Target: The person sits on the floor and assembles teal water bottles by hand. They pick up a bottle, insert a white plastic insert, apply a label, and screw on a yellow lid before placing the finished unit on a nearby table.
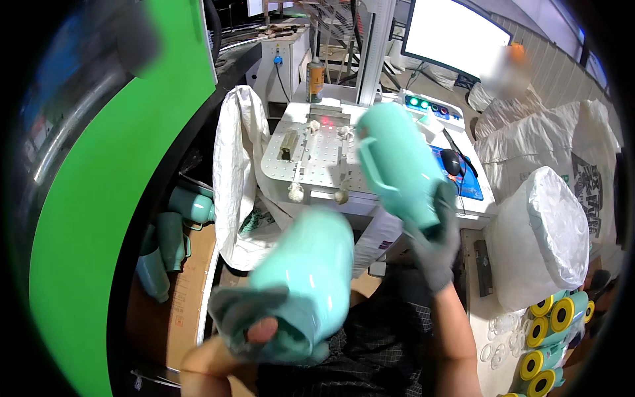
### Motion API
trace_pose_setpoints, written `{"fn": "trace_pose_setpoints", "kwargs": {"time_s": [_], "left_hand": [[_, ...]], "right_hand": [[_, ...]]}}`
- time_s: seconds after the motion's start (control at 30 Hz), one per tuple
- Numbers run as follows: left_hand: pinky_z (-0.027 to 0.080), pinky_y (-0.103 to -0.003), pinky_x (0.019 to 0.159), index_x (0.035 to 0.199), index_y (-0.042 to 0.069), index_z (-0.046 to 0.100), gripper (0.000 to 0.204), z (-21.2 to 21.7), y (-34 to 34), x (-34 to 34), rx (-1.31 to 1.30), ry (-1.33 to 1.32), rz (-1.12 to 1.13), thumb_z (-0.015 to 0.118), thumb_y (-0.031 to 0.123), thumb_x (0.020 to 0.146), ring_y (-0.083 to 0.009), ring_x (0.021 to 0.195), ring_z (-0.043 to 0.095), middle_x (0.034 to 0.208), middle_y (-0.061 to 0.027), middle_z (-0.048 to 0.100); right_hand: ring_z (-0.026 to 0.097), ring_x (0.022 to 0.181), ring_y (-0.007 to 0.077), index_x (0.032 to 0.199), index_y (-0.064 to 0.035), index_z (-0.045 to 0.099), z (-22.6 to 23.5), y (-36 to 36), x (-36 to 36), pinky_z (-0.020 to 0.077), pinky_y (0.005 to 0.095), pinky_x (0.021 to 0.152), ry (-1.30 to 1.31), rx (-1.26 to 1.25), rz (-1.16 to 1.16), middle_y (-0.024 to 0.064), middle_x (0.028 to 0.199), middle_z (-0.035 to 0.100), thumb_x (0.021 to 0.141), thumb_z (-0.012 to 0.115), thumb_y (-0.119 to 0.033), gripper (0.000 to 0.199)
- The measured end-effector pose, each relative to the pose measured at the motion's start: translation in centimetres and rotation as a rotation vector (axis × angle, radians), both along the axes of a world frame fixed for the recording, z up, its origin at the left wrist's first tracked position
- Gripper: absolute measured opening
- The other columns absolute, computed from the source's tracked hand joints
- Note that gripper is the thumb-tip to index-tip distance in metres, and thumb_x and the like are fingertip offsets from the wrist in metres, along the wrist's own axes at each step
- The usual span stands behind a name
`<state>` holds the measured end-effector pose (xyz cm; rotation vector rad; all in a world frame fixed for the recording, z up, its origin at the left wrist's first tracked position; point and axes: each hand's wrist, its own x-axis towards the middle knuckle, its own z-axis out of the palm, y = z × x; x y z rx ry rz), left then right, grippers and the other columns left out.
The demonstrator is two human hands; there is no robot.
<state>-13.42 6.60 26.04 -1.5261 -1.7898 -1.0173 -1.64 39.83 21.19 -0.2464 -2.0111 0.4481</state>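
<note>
My left hand (246,309), in a grey glove with a bare fingertip showing, is closed on the open end of a mint-green jug body (307,255). That jug is tilted and blurred by motion, low in front of me. Farther right and higher, my gloved right hand (438,255) grips the lower, narrow end of a second mint-green jug (400,155). Its side handle faces left, and its wide end points up and away over the white worktable (354,182). Several like jugs (170,239) lie in a cardboard-lined bin at the left.
On the perforated worktable plate stand small clamps (296,192) and a metal block (288,144). Behind are a spray can (315,79), a button panel (433,107) and a monitor (456,36). A white sack (238,178) hangs left; yellow-rimmed jugs (562,314) lie right. A green panel (86,218) curves alongside.
</note>
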Motion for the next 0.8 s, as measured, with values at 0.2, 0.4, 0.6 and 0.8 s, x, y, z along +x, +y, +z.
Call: {"fn": "trace_pose_setpoints", "kwargs": {"time_s": [0.2,0.4,0.6,0.8], "left_hand": [[0.049,-0.042,0.092,0.127,0.007,0.065,0.074,-8.5,1.0,4.1,-0.262,-0.855,-0.327,0.094,0.043,0.070,-0.0298,0.097,0.064,0.116,-0.0092,0.070],[0.046,-0.044,0.096,0.127,0.005,0.064,0.072,-8.4,-0.3,2.8,-0.330,-0.890,-0.231,0.092,0.038,0.069,-0.0306,0.105,0.058,0.116,-0.0104,0.067],[0.044,-0.050,0.104,0.136,0.003,0.055,0.081,-10.2,1.8,2.6,-0.292,-0.884,-0.470,0.093,0.033,0.070,-0.0374,0.120,0.056,0.130,-0.0165,0.062],[0.047,-0.038,0.102,0.143,-0.004,0.050,0.087,-10.6,1.6,1.9,-0.232,-1.314,-0.564,0.083,0.046,0.079,-0.0246,0.119,0.057,0.134,-0.0134,0.056]], "right_hand": [[0.076,0.088,0.0400,0.155,-0.0355,0.047,-0.4,-3.2,-16.9,0.0623,0.0429,0.070,-0.281,0.166,-0.191,0.0284,0.162,0.035,0.082,0.082,-0.050,0.082],[0.075,0.076,0.0355,0.159,-0.0424,0.036,-0.1,-4.4,-23.1,0.0610,0.0445,0.064,-0.554,0.164,-0.344,0.0295,0.165,0.026,0.089,0.073,-0.052,0.080],[0.068,0.067,0.0357,0.160,-0.0131,0.034,-2.4,-2.9,-22.0,0.0546,0.0482,0.058,-0.558,0.116,-0.230,0.0201,0.091,0.069,0.092,0.063,-0.035,0.077],[0.057,0.122,0.0447,0.154,-0.0103,0.040,-4.9,-6.5,-4.3,0.0479,0.0522,0.100,-0.167,0.081,0.005,0.0307,0.152,0.038,0.083,0.079,-0.039,0.085]]}}
